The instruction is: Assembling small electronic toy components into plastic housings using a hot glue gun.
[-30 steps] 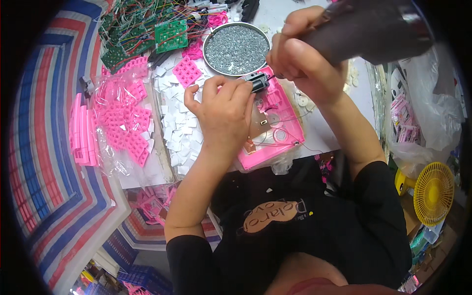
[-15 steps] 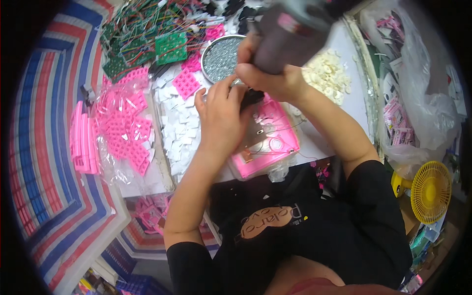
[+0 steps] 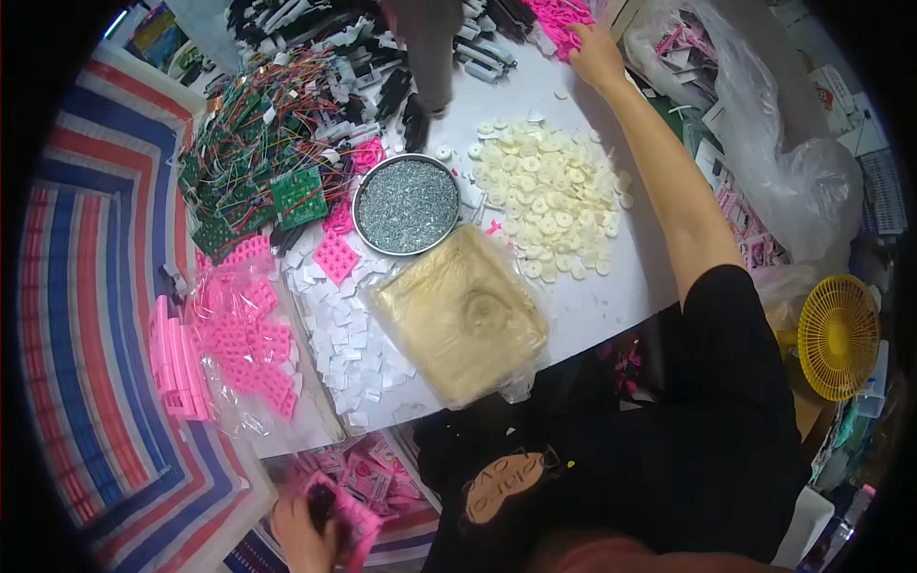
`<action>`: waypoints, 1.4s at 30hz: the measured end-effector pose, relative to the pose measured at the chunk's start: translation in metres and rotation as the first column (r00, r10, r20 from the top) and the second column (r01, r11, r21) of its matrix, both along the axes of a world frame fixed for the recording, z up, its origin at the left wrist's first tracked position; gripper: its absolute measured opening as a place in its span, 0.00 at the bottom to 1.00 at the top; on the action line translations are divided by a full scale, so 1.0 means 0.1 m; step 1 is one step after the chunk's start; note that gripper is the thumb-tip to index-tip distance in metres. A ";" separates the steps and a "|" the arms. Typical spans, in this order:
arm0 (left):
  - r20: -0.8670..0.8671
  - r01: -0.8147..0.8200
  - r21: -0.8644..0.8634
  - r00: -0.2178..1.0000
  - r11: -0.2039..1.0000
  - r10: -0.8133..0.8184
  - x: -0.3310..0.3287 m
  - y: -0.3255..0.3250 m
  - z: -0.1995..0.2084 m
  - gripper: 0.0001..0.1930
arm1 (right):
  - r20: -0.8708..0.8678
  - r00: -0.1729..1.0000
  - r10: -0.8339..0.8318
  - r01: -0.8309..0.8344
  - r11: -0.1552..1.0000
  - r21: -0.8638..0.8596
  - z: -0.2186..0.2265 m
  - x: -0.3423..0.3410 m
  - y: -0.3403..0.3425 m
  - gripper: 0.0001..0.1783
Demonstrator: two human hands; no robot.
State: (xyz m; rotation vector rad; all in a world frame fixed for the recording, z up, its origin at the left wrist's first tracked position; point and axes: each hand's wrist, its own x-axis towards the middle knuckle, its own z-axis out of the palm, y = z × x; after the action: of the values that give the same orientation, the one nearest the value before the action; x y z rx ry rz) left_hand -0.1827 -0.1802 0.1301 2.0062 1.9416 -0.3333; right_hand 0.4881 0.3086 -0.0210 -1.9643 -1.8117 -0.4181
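Note:
At the lower left, below the table edge, my left hand (image 3: 304,530) is closed on a pink plastic casing (image 3: 357,523) with a dark part on it. The casing is over a container of pink pieces (image 3: 371,476). My right arm stretches to the far side of the table. There my right hand (image 3: 599,59) has its fingers curled onto a heap of small pink plastic parts (image 3: 559,24); the fingertips are partly lost among them. On the table before me lies a yellowish pad (image 3: 449,329) wrapped in clear plastic, with a round dent.
A round tin of small screws (image 3: 406,205) stands behind the pad, beside cream plastic discs (image 3: 554,201). A dark power screwdriver (image 3: 427,48) hangs above. Wired green circuit boards (image 3: 267,143), white squares (image 3: 349,344) and pink keypads (image 3: 248,344) lie left. A yellow fan (image 3: 839,336) stands right.
The pink casing has left the pad and is now low on the left in my left hand. My right hand has let go of the screwdriver and moved to the far pink heap.

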 end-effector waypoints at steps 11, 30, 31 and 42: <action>0.504 0.207 0.248 0.807 0.946 -0.308 1.06 0.77 -0.31 0.19 | 0.018 0.984 0.177 -0.169 0.960 -0.222 0.15 -0.20 -0.66 0.27; 0.924 0.008 -0.098 0.372 0.995 0.088 2.15 1.32 -0.83 0.11 | -0.553 0.523 0.649 -0.797 0.602 -0.047 0.64 -2.33 -3.13 0.12; 0.846 0.015 0.129 0.521 0.991 -0.118 2.10 1.28 -0.86 0.13 | -0.590 0.533 0.606 -0.790 0.607 -0.090 0.58 -2.33 -3.11 0.11; 0.351 0.339 0.559 0.730 0.757 -0.586 2.11 1.24 -1.14 0.30 | -0.309 0.684 0.661 -0.726 0.656 -0.205 0.36 -2.53 -2.89 0.11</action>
State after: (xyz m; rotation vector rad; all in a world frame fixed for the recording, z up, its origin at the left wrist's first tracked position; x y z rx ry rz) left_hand 0.0287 -0.0558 0.0164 2.5492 1.2098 0.5741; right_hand 0.2355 0.0192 0.0148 -1.2233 -2.4028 0.3427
